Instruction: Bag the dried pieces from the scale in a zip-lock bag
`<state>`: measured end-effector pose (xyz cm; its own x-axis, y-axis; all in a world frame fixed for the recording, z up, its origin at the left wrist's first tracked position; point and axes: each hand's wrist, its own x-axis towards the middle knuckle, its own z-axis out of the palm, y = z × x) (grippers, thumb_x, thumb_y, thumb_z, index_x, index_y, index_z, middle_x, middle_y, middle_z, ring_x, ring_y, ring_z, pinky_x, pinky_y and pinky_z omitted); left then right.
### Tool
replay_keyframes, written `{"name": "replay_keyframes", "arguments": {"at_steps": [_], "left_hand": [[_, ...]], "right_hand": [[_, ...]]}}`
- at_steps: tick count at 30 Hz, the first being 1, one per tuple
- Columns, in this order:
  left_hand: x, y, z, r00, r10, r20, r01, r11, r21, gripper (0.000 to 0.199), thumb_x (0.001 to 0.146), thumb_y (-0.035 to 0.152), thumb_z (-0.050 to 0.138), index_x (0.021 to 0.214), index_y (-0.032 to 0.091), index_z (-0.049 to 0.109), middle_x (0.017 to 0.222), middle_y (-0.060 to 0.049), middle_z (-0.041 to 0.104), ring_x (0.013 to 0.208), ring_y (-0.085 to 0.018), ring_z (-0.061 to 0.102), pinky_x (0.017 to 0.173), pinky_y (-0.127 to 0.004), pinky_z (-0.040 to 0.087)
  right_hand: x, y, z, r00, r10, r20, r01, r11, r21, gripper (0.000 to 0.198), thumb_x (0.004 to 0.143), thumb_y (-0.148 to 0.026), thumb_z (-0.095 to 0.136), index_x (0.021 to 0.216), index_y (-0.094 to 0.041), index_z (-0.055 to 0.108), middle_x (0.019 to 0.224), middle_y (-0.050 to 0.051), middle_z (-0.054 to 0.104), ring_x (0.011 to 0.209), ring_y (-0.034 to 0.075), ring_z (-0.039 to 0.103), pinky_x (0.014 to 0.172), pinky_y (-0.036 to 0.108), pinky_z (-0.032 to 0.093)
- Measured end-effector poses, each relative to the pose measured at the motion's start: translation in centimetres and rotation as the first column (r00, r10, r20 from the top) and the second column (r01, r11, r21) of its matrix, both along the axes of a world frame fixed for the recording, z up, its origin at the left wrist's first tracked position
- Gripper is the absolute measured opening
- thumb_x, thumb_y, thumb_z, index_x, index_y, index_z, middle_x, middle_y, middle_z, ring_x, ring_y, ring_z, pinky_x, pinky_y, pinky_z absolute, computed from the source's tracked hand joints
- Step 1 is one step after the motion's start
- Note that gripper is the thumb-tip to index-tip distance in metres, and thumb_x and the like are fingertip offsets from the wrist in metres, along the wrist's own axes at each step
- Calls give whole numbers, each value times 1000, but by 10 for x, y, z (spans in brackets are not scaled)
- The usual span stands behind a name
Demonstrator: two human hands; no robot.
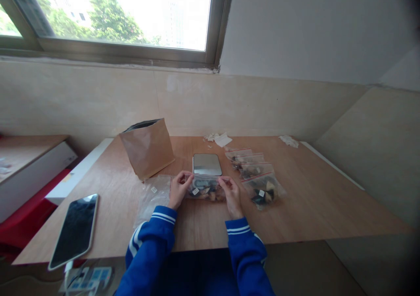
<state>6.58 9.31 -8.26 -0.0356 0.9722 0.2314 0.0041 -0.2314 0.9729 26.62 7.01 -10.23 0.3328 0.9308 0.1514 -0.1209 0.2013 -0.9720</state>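
A clear zip bag (pixel 207 193) with brown and dark dried pieces and a small white label is stretched between my two hands. My left hand (pixel 179 189) pinches its upper left corner. At the upper right corner, my right hand (pixel 232 194) pinches the bag the same way. Just behind it lies a flat silver-topped scale (pixel 207 164), its near edge partly covered by the bag. Clear, seemingly unfilled plastic bags (pixel 152 200) lie beside my left forearm. To the right of my right hand, a filled zip bag (pixel 263 190) with a white label rests in a row with similar ones.
An open brown paper bag (pixel 149 149) stands at the back left. A tablet (pixel 75 230) with a plugged-in cable lies at the left front edge, above a power strip (pixel 93 278). Paper scraps (pixel 223 139) lie along the wall, with crumpled tissue (pixel 288 141) further right.
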Motion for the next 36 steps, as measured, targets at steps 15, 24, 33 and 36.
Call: {"name": "replay_keyframes", "arguments": {"at_steps": [15,24,33,36], "left_hand": [[2,-3,2,996,-80,29,81,995,-55,29,76,42,70,85,15,69,83,-4,70,74,-15,63,63,-22,47],[3,-1,1,996,-83,-30,81,995,-60,30,75,43,71,84,15,71,80,-4,70,69,-14,62,59,-21,45],[4,-2,-2,995,-103,-6,102,987,-127,34,73,46,71,85,15,70,75,-3,69,62,-14,59,53,-21,44],[4,-2,0,996,-95,-3,94,988,-122,34,72,46,72,83,14,70,76,-3,69,64,-14,60,54,-21,45]], "right_hand": [[-5,-1,5,998,58,20,-58,997,-41,36,68,-49,76,85,-18,70,81,4,71,74,18,64,73,32,50],[-7,-5,15,995,49,83,-49,999,1,31,70,-48,74,80,-20,68,77,2,68,75,18,63,74,31,50],[-6,-6,12,994,27,109,-28,1000,0,28,71,-45,74,79,-19,68,77,1,67,77,17,61,75,29,48],[-5,-5,11,994,25,108,-26,1000,5,28,71,-45,74,78,-19,68,77,1,67,77,17,61,74,29,48]]}}
